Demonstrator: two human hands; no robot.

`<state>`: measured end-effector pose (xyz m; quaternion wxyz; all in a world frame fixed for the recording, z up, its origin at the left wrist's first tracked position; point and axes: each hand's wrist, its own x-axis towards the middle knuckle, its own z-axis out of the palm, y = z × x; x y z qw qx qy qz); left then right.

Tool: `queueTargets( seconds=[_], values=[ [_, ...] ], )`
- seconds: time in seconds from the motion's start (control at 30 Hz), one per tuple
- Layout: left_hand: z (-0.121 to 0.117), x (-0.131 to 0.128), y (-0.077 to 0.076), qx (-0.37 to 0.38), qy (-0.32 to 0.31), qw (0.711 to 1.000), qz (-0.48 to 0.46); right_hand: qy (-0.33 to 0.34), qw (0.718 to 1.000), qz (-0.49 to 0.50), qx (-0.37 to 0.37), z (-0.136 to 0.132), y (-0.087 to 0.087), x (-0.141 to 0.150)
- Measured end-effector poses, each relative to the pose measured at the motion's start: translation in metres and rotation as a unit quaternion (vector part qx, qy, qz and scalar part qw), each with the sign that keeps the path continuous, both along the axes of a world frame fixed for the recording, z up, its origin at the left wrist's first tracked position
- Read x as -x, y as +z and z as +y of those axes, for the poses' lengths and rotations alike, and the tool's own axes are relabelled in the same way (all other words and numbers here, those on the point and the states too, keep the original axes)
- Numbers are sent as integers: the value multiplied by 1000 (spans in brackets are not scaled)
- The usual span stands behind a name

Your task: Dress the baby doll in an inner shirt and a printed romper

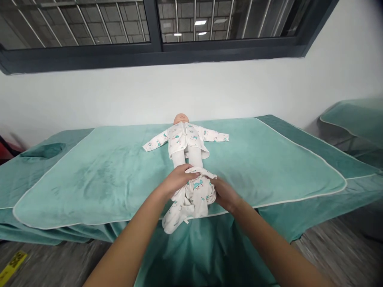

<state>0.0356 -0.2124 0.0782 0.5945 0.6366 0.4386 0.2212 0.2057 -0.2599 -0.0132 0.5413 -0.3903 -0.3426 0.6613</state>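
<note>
A baby doll (181,118) lies on its back on the bed, its head toward the wall. It wears a white printed jacket (179,139) with both sleeves spread out, and its legs (195,156) are white. At the bed's near edge, a pair of white printed baby pants (199,193) is bunched around the lower legs, which it hides. My left hand (181,178) grips the waistband from the left, thumb across it. On the opposite side my right hand (225,194) grips the same band, its fingertips partly hidden by the cloth. One pant leg hangs over the edge.
A light green blanket (98,179) with white piping covers the darker green bed cover (317,145). Behind stands a white wall (134,95) under a dark-framed window (155,52). Another green-covered surface (359,117) is at the right. Yellow tape (13,265) marks the floor.
</note>
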Motion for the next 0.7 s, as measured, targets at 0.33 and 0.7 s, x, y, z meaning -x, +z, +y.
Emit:
queueTargets(
  seconds=[0.33,0.7],
  values=[
    [27,6,14,5,-34,998,-55,-4,998,30,-56,34,12,-5],
    [44,-37,16,-283,124,943,123,-267,894,-332,-140,85,-8,-26]
  ],
)
